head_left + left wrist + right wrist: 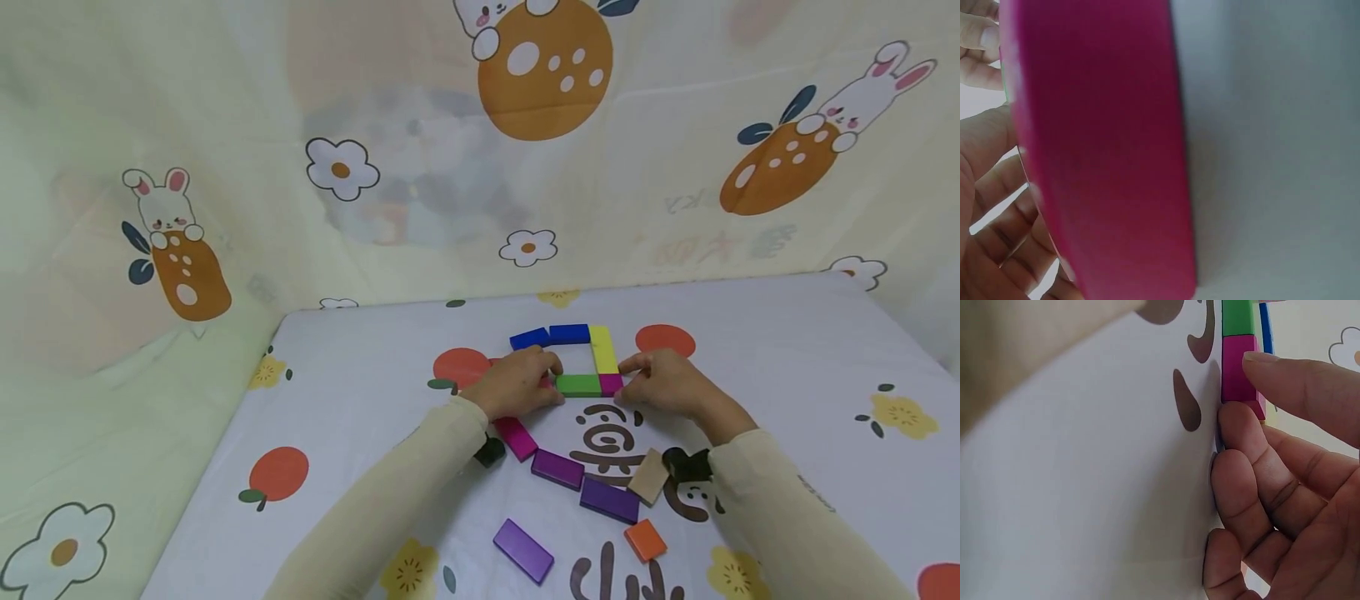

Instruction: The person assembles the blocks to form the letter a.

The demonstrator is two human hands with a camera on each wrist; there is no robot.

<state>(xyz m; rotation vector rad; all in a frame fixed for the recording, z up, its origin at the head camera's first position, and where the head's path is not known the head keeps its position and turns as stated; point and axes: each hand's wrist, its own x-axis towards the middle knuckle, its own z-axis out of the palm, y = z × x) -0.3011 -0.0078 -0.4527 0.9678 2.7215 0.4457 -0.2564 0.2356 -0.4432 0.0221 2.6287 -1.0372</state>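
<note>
Between the thumb and forefinger of my left hand (517, 383), a pinkish-red block (547, 381) shows at the left end of the green block (578, 386); the hand covers most of it. My right hand (667, 387) pinches a small magenta block (1238, 369) at the other end of the green one, thumb on its face and a fingertip at its end. From that corner a yellow block (603, 350) runs back to two blue blocks, one straight (569, 334) and one slanted (529, 338). Another magenta block (1110, 150) fills much of the left wrist view.
Below the left hand, a magenta block (516, 438) and two purple blocks (557, 468) form a slanting line. A tan block (648, 477) overlaps its end in the head view. Nearer lie an orange block (645, 540) and a violet block (523, 551). A patterned cloth (337, 433) covers the table.
</note>
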